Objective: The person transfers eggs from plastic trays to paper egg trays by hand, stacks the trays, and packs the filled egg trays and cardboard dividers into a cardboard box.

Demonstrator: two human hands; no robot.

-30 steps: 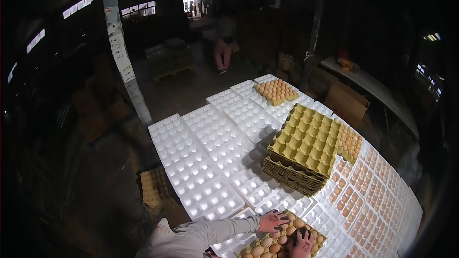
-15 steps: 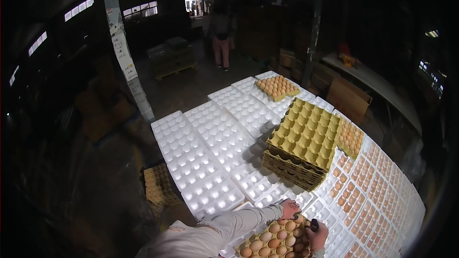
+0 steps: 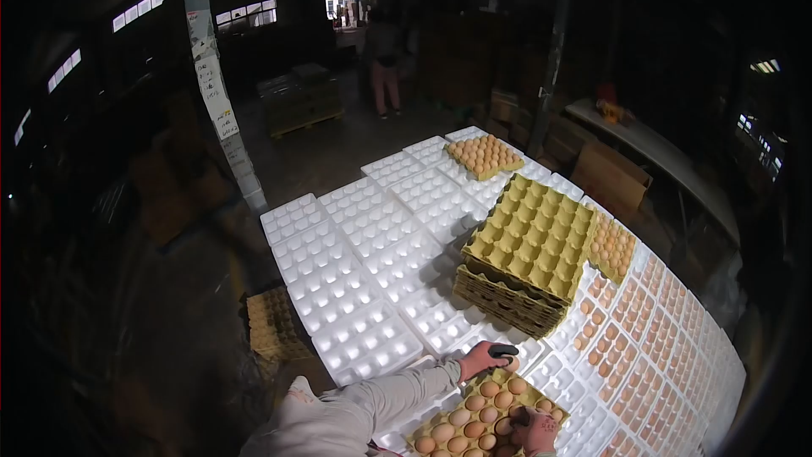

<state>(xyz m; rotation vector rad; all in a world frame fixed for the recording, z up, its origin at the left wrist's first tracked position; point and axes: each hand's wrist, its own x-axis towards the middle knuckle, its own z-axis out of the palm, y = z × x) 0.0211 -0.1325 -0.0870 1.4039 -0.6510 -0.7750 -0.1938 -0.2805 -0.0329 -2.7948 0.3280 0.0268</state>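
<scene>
Brown eggs (image 3: 488,415) fill much of a yellow pulp egg tray (image 3: 541,396) at the bottom of the head view. Just beyond its far edge, my left hand (image 3: 479,361) is closed around an egg (image 3: 511,363), held over the white foam trays. Something dark covers the tips of its fingers. Low over the right side of the pulp tray, my right hand (image 3: 536,432) has its fingers curled down among the eggs; what its fingertips hold is hidden. Ahead stands a tall stack of pulp trays (image 3: 533,233), its top tray without eggs.
White foam trays (image 3: 364,288) spread across the work surface; those at right hold eggs (image 3: 634,309). Two more egg-filled pulp trays (image 3: 485,157) sit behind and right of the stack. A post (image 3: 222,101) rises at left, cardboard boxes (image 3: 611,178) stand at right, and a person (image 3: 385,68) is far back.
My left hand has shifted left and slightly up, with an egg now showing in its fingers. My right hand has moved left and down, over the eggs. The view has shifted slightly.
</scene>
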